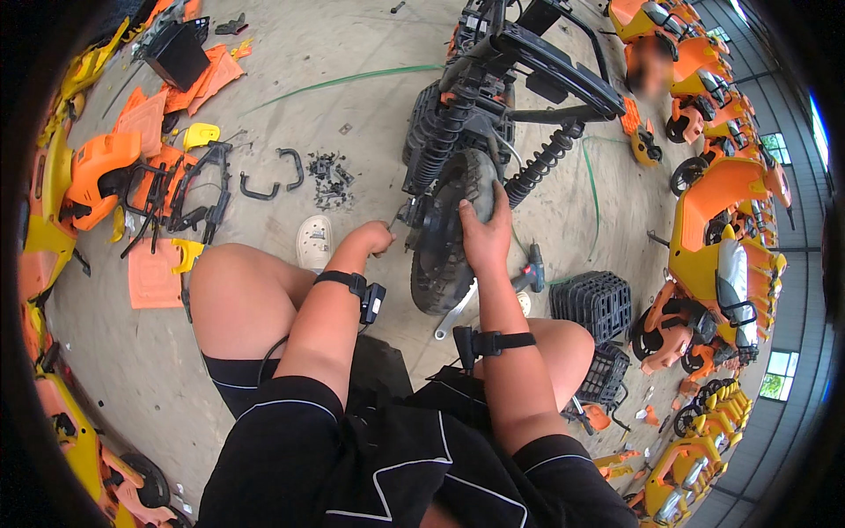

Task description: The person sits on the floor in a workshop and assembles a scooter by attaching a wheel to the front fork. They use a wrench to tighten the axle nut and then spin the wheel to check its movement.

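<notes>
In front of me stands a stripped scooter frame (pixel 546 66) with its rear wheel (pixel 440 255) toward me. My right hand (pixel 487 231) grips the wheel's tyre from the right, its thumb on the tread and its fingers along the side. My left hand (pixel 374 238) is closed beside the axle, left of the wheel; what its curled fingers hold is hidden. Black coil shock absorbers (pixel 546 163) slant down on both sides of the wheel. A metal wrench (pixel 454 313) lies on the floor below the tyre, and a cordless drill (pixel 533 268) stands to the right.
Black plastic crates (pixel 591 304) stand at my right. Loose bolts (pixel 329 179), black bent handles (pixel 289 172) and orange panels (pixel 157 273) lie on the floor at left. Rows of orange-yellow scooters (pixel 717 211) line the right side, more the left. A green strap (pixel 352 81) crosses the floor.
</notes>
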Demonstrator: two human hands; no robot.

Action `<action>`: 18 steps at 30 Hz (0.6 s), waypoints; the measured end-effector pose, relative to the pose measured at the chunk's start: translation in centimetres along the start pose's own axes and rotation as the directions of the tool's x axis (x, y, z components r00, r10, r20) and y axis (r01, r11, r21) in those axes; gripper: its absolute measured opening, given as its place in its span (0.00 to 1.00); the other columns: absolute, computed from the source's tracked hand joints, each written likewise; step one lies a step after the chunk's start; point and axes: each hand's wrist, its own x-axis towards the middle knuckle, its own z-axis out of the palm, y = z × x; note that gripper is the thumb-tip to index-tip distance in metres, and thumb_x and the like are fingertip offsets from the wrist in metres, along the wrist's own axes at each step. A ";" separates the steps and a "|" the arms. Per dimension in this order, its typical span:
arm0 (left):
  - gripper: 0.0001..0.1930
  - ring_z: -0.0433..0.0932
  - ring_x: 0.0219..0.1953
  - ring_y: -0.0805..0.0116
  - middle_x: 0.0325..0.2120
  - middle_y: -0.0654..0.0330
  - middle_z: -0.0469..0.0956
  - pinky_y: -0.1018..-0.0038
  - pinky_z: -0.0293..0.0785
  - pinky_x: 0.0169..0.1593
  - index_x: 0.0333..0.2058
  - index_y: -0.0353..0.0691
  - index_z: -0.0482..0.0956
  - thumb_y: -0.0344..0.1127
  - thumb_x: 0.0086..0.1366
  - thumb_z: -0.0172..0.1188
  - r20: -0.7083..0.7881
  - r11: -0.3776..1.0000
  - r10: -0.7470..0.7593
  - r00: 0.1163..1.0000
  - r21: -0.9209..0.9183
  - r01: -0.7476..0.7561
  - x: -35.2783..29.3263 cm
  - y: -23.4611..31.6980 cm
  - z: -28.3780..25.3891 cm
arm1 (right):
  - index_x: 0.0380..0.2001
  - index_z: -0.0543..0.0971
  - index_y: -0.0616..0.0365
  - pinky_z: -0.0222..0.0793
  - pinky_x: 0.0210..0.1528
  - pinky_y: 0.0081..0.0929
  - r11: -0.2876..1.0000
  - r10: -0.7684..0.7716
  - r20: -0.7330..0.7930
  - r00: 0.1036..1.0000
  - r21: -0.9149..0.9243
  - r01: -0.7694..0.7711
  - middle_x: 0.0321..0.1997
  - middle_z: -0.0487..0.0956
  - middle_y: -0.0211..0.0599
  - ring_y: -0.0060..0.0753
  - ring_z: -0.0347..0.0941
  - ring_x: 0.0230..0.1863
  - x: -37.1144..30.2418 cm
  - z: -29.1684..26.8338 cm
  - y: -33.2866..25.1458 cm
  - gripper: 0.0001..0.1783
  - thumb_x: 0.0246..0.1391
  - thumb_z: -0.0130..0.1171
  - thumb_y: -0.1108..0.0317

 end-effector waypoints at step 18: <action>0.14 0.83 0.43 0.42 0.37 0.38 0.83 0.56 0.78 0.50 0.36 0.29 0.86 0.34 0.55 0.64 -0.130 0.727 0.271 0.954 0.677 -0.114 4.7 -3.5 -2.9 | 0.75 0.47 0.56 0.68 0.64 0.47 0.989 0.020 0.279 0.960 -0.143 0.020 0.72 0.53 0.71 0.73 0.63 0.66 -1.9 -3.7 -2.2 0.55 0.53 0.67 0.56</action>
